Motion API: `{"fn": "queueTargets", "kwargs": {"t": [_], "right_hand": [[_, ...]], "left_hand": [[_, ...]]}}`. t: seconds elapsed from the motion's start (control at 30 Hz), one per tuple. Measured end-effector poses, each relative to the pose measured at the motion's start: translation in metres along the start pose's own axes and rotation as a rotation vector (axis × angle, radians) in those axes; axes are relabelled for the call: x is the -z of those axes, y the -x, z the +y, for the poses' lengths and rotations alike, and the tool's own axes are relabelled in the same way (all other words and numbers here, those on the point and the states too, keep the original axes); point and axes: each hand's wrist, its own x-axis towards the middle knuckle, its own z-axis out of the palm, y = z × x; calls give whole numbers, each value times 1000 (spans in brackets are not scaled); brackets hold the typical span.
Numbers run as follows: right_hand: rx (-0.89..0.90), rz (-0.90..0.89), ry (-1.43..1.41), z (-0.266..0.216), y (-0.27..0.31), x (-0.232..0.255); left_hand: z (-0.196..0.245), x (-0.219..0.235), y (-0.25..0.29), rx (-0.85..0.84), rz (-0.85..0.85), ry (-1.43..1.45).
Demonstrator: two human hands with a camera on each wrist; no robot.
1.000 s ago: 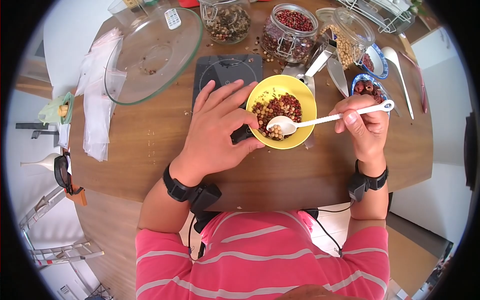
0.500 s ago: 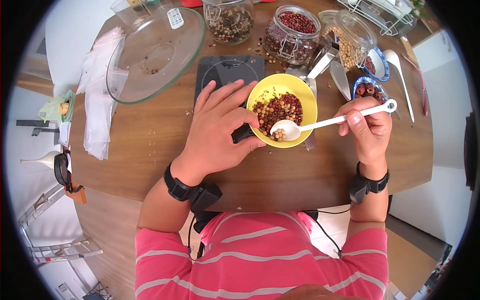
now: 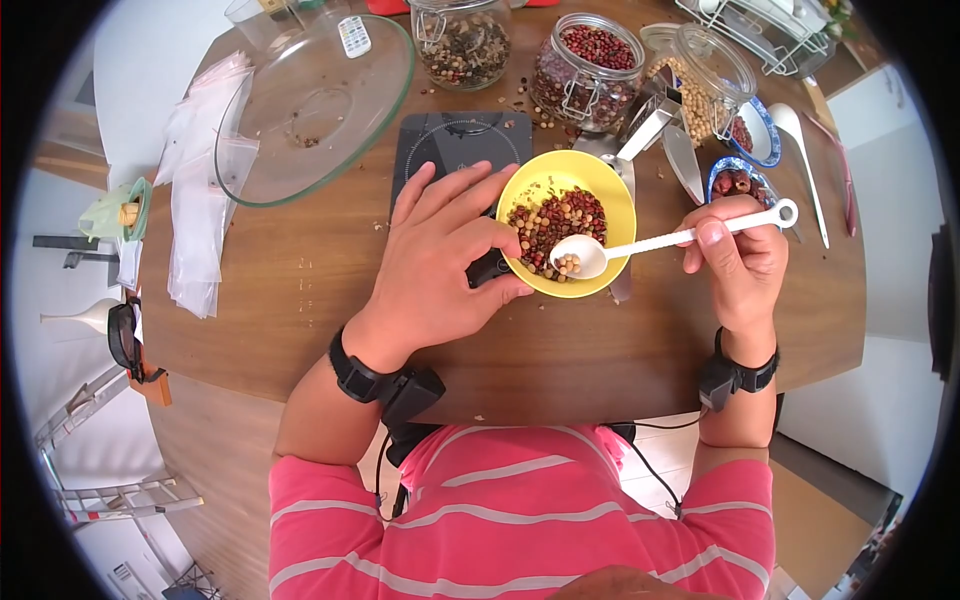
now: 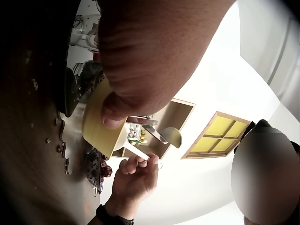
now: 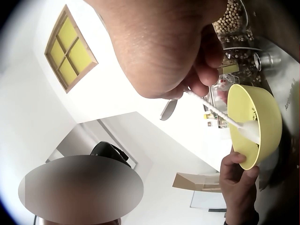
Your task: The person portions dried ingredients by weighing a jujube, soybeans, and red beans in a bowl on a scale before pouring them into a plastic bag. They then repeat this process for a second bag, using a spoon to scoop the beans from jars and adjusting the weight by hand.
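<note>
A yellow bowl (image 3: 622, 200) holds a mix of red, brown and pale beans (image 3: 560, 222). The left hand (image 3: 435, 260) pinches the bowl's left rim between thumb and index finger, its other fingers spread over a black scale (image 3: 460, 135). Between thumb and fingers the right hand (image 3: 740, 255) holds a white spoon (image 3: 655, 243) by its twisted handle. The spoon's bowl, with a few pale beans in it, is inside the yellow bowl. In the right wrist view the spoon slants down into the yellow bowl (image 5: 269, 124), whose rim the left hand (image 5: 239, 192) grips.
Behind stand glass jars of mixed grains (image 3: 460, 50), red beans (image 3: 585, 75) and pale beans (image 3: 700, 100). Blue-rimmed dishes (image 3: 765, 130), another white spoon (image 3: 800, 150) and a pink utensil lie at the right. A glass lid (image 3: 350, 120) and plastic bags (image 3: 195, 240) are at the left.
The spoon's bowl has shifted slightly right inside the yellow bowl, and the right hand has moved a little right with it. The left hand keeps its hold on the rim.
</note>
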Motion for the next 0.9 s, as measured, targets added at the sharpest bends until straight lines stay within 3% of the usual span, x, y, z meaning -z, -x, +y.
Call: {"fn": "queueTargets", "kwargs": {"t": [0.9], "right_hand": [[12,1,1,-2,4,0]], "left_hand": [[-2,-2,1,-4,15,9]]}}
